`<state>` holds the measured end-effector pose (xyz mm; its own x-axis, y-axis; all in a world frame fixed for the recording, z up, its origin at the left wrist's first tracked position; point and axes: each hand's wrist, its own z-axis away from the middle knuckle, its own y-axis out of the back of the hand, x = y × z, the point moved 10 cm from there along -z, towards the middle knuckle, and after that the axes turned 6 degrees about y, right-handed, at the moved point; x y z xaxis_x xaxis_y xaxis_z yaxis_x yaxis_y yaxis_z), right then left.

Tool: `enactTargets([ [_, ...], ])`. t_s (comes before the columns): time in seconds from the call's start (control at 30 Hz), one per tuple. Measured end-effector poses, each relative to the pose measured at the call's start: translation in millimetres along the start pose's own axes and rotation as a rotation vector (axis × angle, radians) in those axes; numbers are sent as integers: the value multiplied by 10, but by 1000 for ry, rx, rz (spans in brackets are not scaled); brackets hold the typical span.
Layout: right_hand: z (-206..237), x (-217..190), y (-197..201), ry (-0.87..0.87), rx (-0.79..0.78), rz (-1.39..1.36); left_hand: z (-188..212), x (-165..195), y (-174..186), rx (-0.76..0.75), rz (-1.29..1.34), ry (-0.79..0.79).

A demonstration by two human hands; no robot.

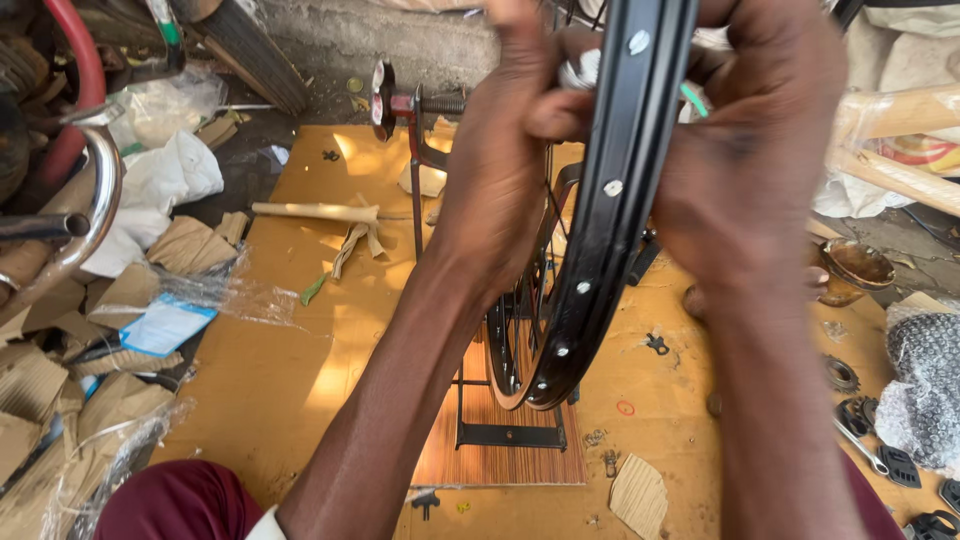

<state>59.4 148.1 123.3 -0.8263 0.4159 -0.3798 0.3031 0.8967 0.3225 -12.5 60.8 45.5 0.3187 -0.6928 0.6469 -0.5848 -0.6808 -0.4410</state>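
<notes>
A black bicycle wheel rim (610,210) with silver spoke nipples stands upright in a metal truing stand (415,150) on an orange board. My left hand (505,150) grips the rim's left side near the top, fingers pinched around something small and silvery. On the rim's right side, my right hand (745,150) closes around it at the same height. A green bit (694,99) shows between the rim and my right hand. The wheel's top is out of view.
The orange board (290,370) lies on the floor. Torn cardboard and plastic wrap (120,330) pile up at left beside a chrome tube (80,230). A rolled paper stick (315,211) lies on the board. Sprockets, a wrench (860,445) and bubble-wrapped parts sit at right.
</notes>
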Motion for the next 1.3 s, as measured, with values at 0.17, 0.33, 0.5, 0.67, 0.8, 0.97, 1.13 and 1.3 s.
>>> enactTargets([
  [0.17,-41,-75,-72,-53,30,-107,25,43,11,-79,115,-25],
  [0.33,96,89,-27,-274,-85,-155,-26,-18,-28,-67,-12,-14],
  [0.5,-27,-112,-25,84,-46,46,-1,64,-36,4,48,-26],
  [0.67,27,-81,61,169,30,134,40,154,-1,-56,41,-8],
  [0.8,206,-35,134,91,18,11,44,48,-40,-78,-23,7],
  [0.97,248,110,57,27,13,-146,-61,132,-76,-7,-174,-46],
  [1.13,373,420,122,-123,102,-193,891,407,274,519,-493,-93],
  [1.3,815,289,71,-48,92,-500,1535,450,-340,137,-1040,-313],
])
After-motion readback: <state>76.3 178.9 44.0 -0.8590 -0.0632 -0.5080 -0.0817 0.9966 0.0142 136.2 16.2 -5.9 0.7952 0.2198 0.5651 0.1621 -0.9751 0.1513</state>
